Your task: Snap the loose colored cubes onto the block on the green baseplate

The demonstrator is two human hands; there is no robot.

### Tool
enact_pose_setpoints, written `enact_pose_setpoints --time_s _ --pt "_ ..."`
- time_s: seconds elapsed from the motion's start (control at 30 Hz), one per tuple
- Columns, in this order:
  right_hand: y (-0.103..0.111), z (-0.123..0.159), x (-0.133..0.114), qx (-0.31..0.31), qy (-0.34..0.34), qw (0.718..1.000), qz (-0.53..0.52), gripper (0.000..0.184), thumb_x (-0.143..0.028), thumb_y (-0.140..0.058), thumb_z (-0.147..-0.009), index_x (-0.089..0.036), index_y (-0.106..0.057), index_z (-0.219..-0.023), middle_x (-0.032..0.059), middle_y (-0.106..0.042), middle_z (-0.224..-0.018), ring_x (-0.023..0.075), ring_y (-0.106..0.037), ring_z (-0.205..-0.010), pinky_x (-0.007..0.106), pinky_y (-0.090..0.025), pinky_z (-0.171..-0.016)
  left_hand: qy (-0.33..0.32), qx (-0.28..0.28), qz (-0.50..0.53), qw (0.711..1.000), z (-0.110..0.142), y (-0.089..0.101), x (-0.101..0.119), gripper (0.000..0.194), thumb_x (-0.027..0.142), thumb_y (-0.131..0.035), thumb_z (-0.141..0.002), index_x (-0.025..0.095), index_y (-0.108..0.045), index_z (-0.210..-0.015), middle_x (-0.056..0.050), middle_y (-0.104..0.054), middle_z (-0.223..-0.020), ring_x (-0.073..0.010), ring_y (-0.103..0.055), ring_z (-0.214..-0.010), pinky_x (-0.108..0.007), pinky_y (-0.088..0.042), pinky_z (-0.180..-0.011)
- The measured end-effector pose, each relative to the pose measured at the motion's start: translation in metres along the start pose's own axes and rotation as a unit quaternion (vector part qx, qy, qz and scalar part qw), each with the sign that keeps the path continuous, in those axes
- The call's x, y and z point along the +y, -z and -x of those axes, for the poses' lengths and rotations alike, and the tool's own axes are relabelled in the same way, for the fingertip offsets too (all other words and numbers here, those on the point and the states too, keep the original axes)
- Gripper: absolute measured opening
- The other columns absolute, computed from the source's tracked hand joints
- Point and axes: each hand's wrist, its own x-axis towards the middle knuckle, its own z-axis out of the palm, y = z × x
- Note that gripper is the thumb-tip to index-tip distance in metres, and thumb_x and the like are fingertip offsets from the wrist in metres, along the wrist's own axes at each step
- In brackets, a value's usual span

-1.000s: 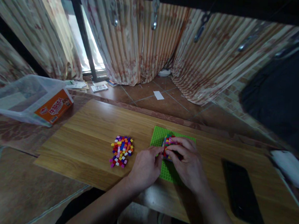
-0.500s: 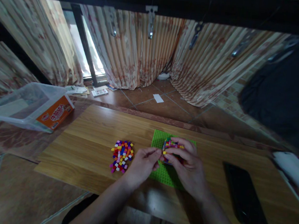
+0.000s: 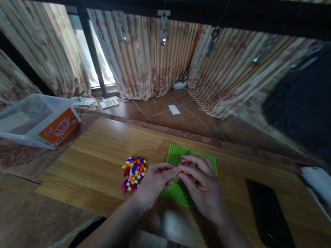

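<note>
A green studded baseplate [image 3: 173, 194] lies on the wooden table. On it stands a small build of multicoloured toy bricks [image 3: 189, 164], largely covered by my right hand [image 3: 205, 183]. The fingers of that hand curl over the build, and its thumb and index finger close at the build's left side. My left hand [image 3: 156, 181] is closed in a pinch, with its fingertips meeting the right hand's there. Whatever sits between the left fingertips is too small to make out. Loose small bricks [image 3: 133, 173] in many colours lie in a pile left of my left hand.
A black phone-like slab [image 3: 271, 218] lies on the table's right side. Beyond the table's left end stands a clear plastic bin [image 3: 28, 135] with an orange label. Striped curtains [image 3: 171, 62] hang behind, and clips [image 3: 163, 29] dangle from a dark bar overhead.
My right fingers have closed in further at the build's left side, hiding a yellow brick that showed more clearly before. The left hand stays pinched there. The whole view has shifted slightly.
</note>
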Motion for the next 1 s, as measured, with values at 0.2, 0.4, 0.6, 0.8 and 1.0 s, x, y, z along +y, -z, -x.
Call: enact_pose_setpoints --time_s 0.2,0.4,0.6,0.8,1.0 --pt "0.000 0.000 0.001 -0.002 -0.004 1.000 -0.005 0.013 -0.022 -0.065 -0.090 -0.030 -0.071 -0.097 0.0034 -0.067 -0.111 0.0240 -0.056 -0.111 0.047 -0.047 -0.094 0.015 0.000 0.009 1.000 0.000 0.002 0.000 0.028 0.037 -0.082 -0.065 0.013 -0.067 -0.066 0.003 -0.058 -0.058 -0.0049 -0.045 -0.049 -0.021 -0.033 -0.050" --pt "-0.003 0.002 0.002 0.018 -0.043 0.997 -0.056 0.013 -0.024 -0.065 -0.089 -0.032 -0.073 -0.097 0.0028 -0.064 -0.115 0.0224 -0.057 -0.110 0.043 -0.050 -0.092 0.058 -0.033 0.057 0.996 0.001 0.002 0.001 0.030 0.040 -0.081 -0.068 0.012 -0.070 -0.071 0.000 -0.062 -0.067 -0.0052 -0.048 -0.052 -0.020 -0.036 -0.052" --pt "-0.002 0.000 -0.001 0.019 -0.021 0.999 -0.023 0.014 -0.023 -0.066 -0.089 -0.032 -0.072 -0.099 0.0035 -0.066 -0.113 0.0237 -0.058 -0.110 0.046 -0.049 -0.093 0.053 -0.029 0.058 0.996 0.002 0.002 0.001 0.030 0.037 -0.083 -0.066 0.012 -0.068 -0.068 0.002 -0.060 -0.063 -0.0039 -0.046 -0.050 -0.019 -0.035 -0.051" --pt "-0.001 0.000 -0.001 0.010 -0.005 1.000 -0.006 0.011 -0.023 -0.065 -0.090 -0.029 -0.072 -0.095 0.0045 -0.067 -0.110 0.0242 -0.058 -0.110 0.047 -0.047 -0.094 0.063 -0.023 0.055 0.996 0.001 0.000 0.001 0.030 0.038 -0.084 -0.064 0.012 -0.068 -0.068 0.002 -0.060 -0.064 -0.0040 -0.045 -0.050 -0.020 -0.035 -0.051" --pt "0.011 -0.001 0.014 0.040 -0.090 0.995 -0.014 0.008 -0.029 -0.070 -0.085 -0.031 -0.076 -0.090 0.0034 -0.066 -0.115 0.0242 -0.058 -0.110 0.047 -0.046 -0.097 0.007 0.037 -0.039 0.999 -0.002 -0.002 -0.001 0.023 0.035 -0.076 -0.069 0.014 -0.074 -0.075 0.002 -0.060 -0.063 -0.0049 -0.044 -0.048 -0.021 -0.032 -0.049"
